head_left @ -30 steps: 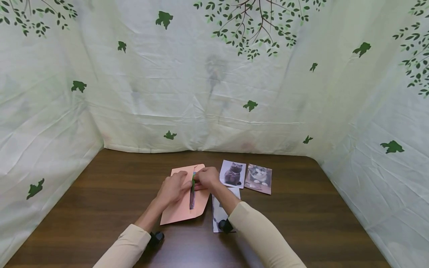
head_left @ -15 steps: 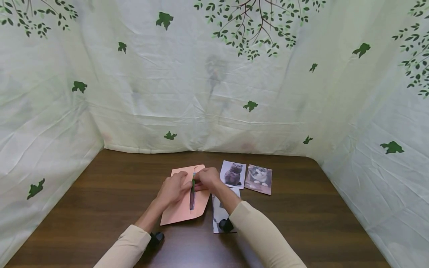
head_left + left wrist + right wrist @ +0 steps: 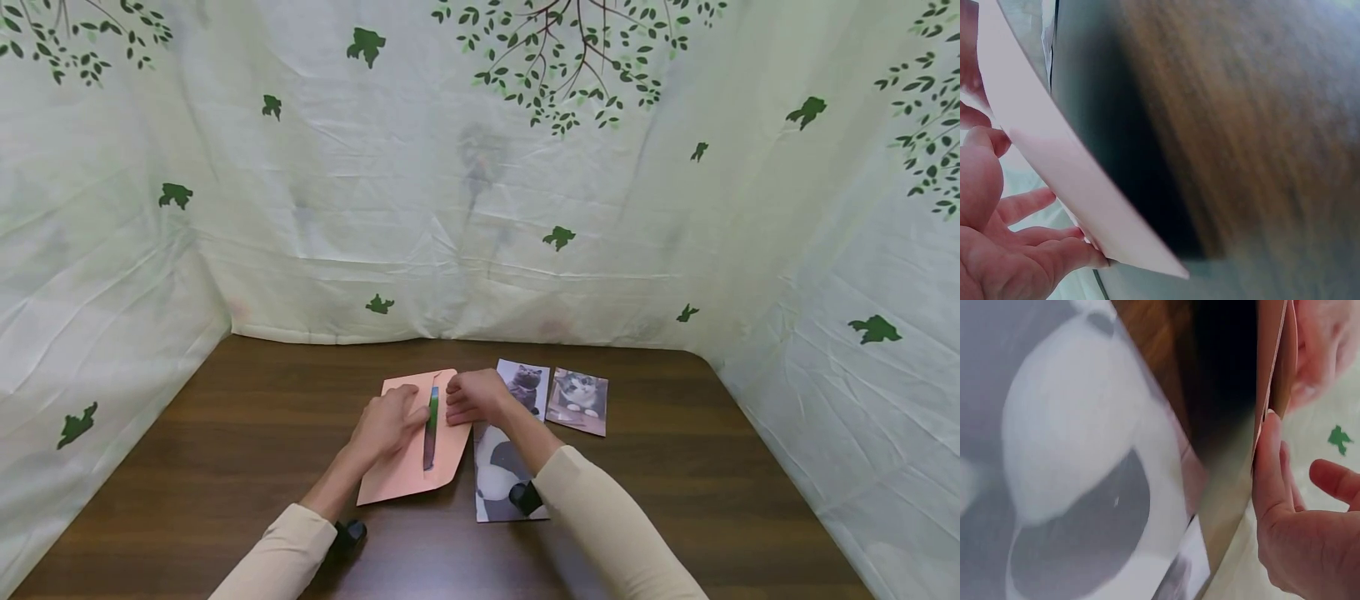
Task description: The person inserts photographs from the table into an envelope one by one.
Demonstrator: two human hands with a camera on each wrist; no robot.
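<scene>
I've got the pink envelope (image 3: pixel 448 450) tilted up off the worktop (image 3: pixel 225 458), toward its far edge; left hand (image 3: pixel 386 423) across it, probably steadying, can't tell if pinching. Right hand's (image 3: pixel 480 396) straight fingers touch its right side, thumb apart; photo prints (image 3: pixel 577 400) lie beyond.

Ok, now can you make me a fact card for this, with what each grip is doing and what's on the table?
Left grip: touching the pink envelope
Right grip: touching the envelope, just right of the slit
Slit colours: blue, green, dark
Small pictures: grey cat photo, grey-and-white cat photo
Big picture: partly hidden by the right sleeve
Table: brown
</scene>
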